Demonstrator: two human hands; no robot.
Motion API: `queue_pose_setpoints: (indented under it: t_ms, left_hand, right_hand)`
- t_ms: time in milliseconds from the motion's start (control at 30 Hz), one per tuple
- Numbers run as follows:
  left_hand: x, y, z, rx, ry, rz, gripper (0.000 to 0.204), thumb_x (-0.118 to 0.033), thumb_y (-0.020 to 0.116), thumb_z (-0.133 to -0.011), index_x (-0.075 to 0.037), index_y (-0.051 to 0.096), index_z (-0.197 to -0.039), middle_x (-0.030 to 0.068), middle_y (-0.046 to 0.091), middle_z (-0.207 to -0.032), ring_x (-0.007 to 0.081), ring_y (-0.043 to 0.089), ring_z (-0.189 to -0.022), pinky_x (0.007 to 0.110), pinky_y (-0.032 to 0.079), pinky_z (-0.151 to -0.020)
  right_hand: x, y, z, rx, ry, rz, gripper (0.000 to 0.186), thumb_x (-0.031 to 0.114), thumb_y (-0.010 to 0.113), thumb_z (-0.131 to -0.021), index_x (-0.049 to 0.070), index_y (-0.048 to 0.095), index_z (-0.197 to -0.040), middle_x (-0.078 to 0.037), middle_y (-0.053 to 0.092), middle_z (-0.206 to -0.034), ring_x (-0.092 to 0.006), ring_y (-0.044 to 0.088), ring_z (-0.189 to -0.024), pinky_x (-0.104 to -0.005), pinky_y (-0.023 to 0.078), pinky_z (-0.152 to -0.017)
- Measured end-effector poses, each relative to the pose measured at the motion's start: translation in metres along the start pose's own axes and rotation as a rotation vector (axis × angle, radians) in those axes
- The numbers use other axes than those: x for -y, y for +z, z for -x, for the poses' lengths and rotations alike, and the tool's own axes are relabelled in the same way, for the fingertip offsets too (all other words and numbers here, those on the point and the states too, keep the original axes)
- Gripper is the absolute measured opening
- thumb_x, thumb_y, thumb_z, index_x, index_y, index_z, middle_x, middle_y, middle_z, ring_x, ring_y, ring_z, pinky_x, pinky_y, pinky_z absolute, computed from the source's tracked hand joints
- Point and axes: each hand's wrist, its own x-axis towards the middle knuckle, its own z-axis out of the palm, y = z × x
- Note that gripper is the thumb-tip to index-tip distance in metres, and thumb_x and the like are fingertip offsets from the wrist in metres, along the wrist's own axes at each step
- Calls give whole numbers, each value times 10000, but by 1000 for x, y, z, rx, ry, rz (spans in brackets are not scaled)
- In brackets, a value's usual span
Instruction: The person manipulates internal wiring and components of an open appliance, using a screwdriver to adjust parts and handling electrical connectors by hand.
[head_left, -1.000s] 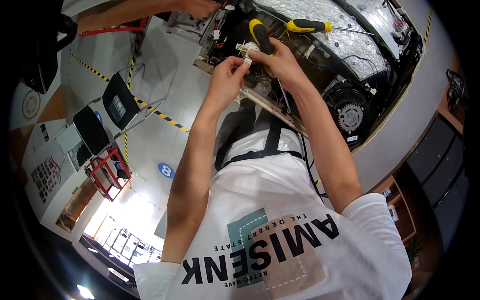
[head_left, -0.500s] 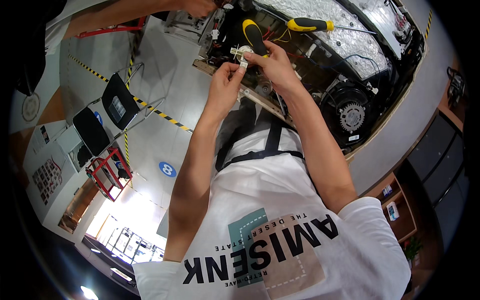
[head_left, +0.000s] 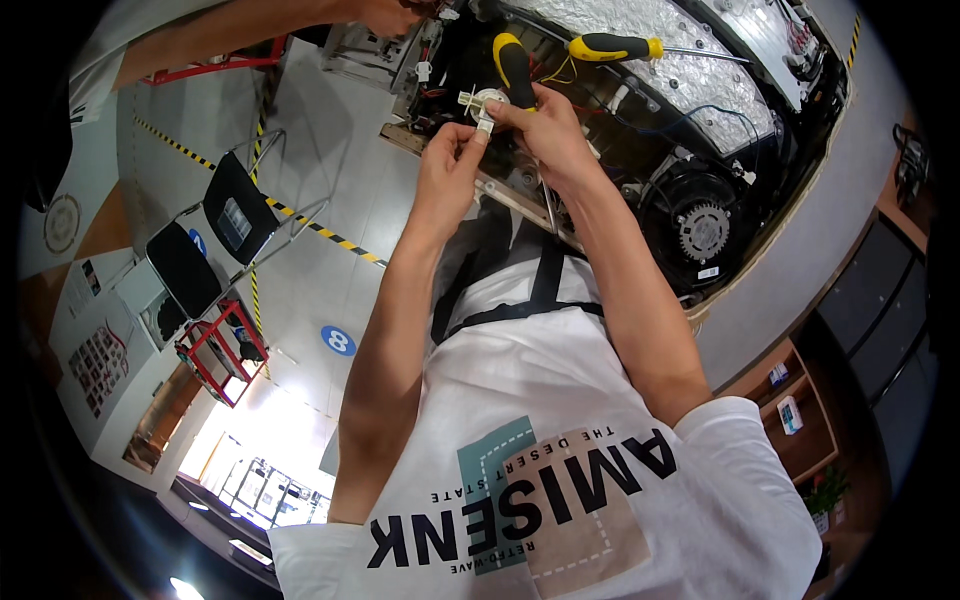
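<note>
Between the fingertips of both hands is a small white plastic part (head_left: 487, 103) with a round body and a flat tab. My left hand (head_left: 449, 172) pinches its lower tab, thumb against forefinger. The thumb and fingers of my right hand (head_left: 548, 133) grip its other side. Tucked in that same right hand is a screwdriver (head_left: 512, 66); its yellow-and-black handle points away from me and its shaft shows below the palm. A second yellow-and-black screwdriver (head_left: 612, 47) lies over the silvery foil of the opened appliance (head_left: 690, 85), just beyond my hands.
Wires and a black round fan motor (head_left: 702, 230) sit inside the appliance, to my right. Another person's arm (head_left: 250, 35) reaches in from the upper left. Black folding chairs (head_left: 240, 212) and a red-framed stand (head_left: 222, 350) are on the floor at left.
The screwdriver in my right hand has tilted slightly, and more of its shaft shows below the palm. Both hands still hold the white part in nearly the same place.
</note>
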Motion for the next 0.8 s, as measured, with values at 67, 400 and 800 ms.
queue_pose_setpoints:
  t_ms: [67, 400, 800]
  left_hand:
    - [1, -3, -1, 13, 10, -2, 191, -199, 585, -972, -8, 586, -979, -38, 526, -791, 33, 419, -696, 208, 347, -599]
    - [0, -15, 11, 87, -13, -140, 181, -216, 552, -993, -38, 539, -966, -66, 413, -685, 17, 332, -554, 200, 246, -475]
    - [-12, -19, 6, 129, -61, -172, 198, -226, 555, -991, -29, 541, -977, -49, 440, -708, 22, 363, -567, 202, 268, -484]
  right_hand:
    - [1, 0, 1, -9, 6, 57, 250, 119, 746, -828, -23, 635, -1001, -56, 664, -768, -112, 609, -669, -271, 470, -601]
    - [84, -33, 43, -34, -291, 65, 387, 404, 678, -890, 24, 604, -899, -75, 648, -752, -100, 592, -585, -238, 475, -544]
    - [77, -39, 34, -93, -500, 67, 443, 495, 439, -1002, 68, 555, -989, -110, 641, -835, -108, 567, -638, -251, 472, -586]
